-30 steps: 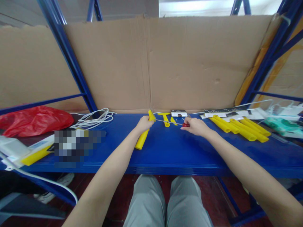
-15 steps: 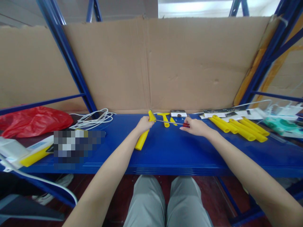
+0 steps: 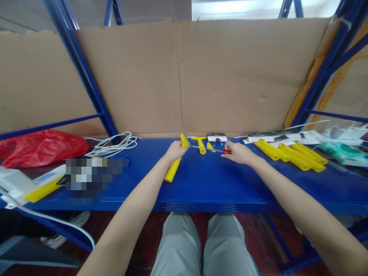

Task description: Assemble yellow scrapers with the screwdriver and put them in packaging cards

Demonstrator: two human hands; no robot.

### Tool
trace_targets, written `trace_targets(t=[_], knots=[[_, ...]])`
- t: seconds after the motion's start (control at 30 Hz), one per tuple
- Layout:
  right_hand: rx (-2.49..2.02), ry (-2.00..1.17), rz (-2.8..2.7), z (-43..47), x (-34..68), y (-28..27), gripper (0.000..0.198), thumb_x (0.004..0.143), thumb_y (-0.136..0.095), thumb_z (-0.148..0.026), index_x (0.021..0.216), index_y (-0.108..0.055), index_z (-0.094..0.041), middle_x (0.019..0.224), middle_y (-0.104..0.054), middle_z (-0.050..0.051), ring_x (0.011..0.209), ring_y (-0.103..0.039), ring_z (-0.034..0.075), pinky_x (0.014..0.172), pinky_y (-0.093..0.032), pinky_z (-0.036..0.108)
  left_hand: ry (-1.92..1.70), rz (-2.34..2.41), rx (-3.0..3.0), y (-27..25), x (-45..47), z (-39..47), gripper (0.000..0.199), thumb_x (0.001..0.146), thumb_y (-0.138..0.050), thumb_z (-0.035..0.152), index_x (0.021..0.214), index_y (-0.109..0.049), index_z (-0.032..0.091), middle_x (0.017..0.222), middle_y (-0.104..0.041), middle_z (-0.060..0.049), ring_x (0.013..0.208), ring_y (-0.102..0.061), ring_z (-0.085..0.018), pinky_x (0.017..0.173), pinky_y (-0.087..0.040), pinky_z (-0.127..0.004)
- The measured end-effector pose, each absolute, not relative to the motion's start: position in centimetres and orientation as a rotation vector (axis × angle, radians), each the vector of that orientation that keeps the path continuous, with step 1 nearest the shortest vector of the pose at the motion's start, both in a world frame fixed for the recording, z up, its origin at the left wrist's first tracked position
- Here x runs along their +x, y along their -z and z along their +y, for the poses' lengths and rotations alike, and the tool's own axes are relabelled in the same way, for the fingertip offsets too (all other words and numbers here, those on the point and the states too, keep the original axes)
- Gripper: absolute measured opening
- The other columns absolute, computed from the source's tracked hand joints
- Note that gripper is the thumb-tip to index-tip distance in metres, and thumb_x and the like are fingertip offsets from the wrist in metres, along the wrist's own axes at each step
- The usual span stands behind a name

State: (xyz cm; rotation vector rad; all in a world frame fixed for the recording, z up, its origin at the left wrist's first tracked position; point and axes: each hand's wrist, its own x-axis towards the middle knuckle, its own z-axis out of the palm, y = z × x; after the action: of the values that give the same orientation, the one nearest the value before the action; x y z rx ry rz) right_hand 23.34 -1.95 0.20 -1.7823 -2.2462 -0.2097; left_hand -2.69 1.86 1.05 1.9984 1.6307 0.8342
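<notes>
Now both hands work a red-handled screwdriver [image 3: 211, 149] against a yellow handle [image 3: 175, 165] on the blue shelf [image 3: 207, 184].

Fingers of the left hand [image 3: 174, 150] are wrapped around the upper end of the yellow handle, whose lower end slants toward the person and rests on the shelf. The right hand [image 3: 238, 152] pinches the screwdriver's red grip, its thin metal shaft reaching across to the top of the handle. Just behind the shaft lie small yellow parts [image 3: 202, 145]. Well apart to the right sits a row of yellow tubes [image 3: 290, 156]; to the left are a coiled white cable [image 3: 115, 145] and a red plastic bag [image 3: 43, 147]. Brown cardboard [image 3: 184, 76] backs the shelf.
</notes>
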Motion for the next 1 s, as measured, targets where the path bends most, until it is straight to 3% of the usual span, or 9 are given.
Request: trace_targets(t=[0.3, 0.6, 0.77, 0.9, 1.0], knots=[[-1.732, 0.151, -2.334, -1.97, 23.46, -0.30, 0.026, 0.091, -0.041, -0.036, 0.082, -0.057, -0.018, 0.087, -0.067, 0.010, 0.078, -0.062, 0.021, 0.065, -0.041, 0.028, -0.787, 1.672, 2.039, -1.12, -2.71, 1.91, 0.017, 0.075, -0.051, 0.015, 0.081, -0.066, 0.008, 0.071, -0.067, -0.008, 0.062, -0.063, -0.017, 0.056, -0.043, -0.022], [-1.800, 0.179, -2.268, -2.02, 23.20, -0.33, 0.018, 0.079, -0.061, -0.035, 0.082, -0.053, -0.019, 0.083, -0.067, 0.007, 0.068, -0.060, 0.019, 0.056, -0.038, 0.026, -0.771, 1.685, 2.054, -1.13, -2.62, 1.77, 0.021, 0.076, -0.051, 0.015, 0.085, -0.068, 0.007, 0.076, -0.070, -0.009, 0.063, -0.064, -0.017, 0.057, -0.044, -0.022], [-1.785, 0.161, -2.267, -2.33, 22.99, -0.46, 0.024, 0.084, -0.054, -0.039, 0.093, -0.055, -0.017, 0.084, -0.068, 0.009, 0.070, -0.062, 0.020, 0.057, -0.039, 0.026, -0.764, 1.691, 2.077, -1.10, -2.69, 1.94, 0.020, 0.077, -0.051, 0.015, 0.086, -0.068, 0.008, 0.079, -0.070, -0.010, 0.067, -0.065, -0.017, 0.056, -0.044, -0.020], [-1.730, 0.172, -2.362, -2.09, 23.34, -0.42, 0.028, 0.091, -0.039, -0.036, 0.082, -0.058, -0.018, 0.085, -0.068, 0.010, 0.078, -0.063, 0.021, 0.063, -0.040, 0.028, -0.756, 1.706, 2.078, -1.09, -2.74, 2.00, 0.020, 0.078, -0.051, 0.016, 0.086, -0.068, 0.008, 0.079, -0.070, -0.010, 0.069, -0.065, -0.018, 0.058, -0.044, -0.021], [-1.703, 0.190, -2.362, -2.01, 23.49, -0.43, 0.021, 0.089, -0.045, -0.034, 0.079, -0.057, -0.019, 0.085, -0.068, 0.009, 0.077, -0.062, 0.020, 0.064, -0.040, 0.028, -0.768, 1.696, 2.075, -1.03, -2.76, 2.03, 0.020, 0.077, -0.052, 0.015, 0.085, -0.068, 0.008, 0.078, -0.070, -0.009, 0.069, -0.065, -0.018, 0.058, -0.044, -0.021]])
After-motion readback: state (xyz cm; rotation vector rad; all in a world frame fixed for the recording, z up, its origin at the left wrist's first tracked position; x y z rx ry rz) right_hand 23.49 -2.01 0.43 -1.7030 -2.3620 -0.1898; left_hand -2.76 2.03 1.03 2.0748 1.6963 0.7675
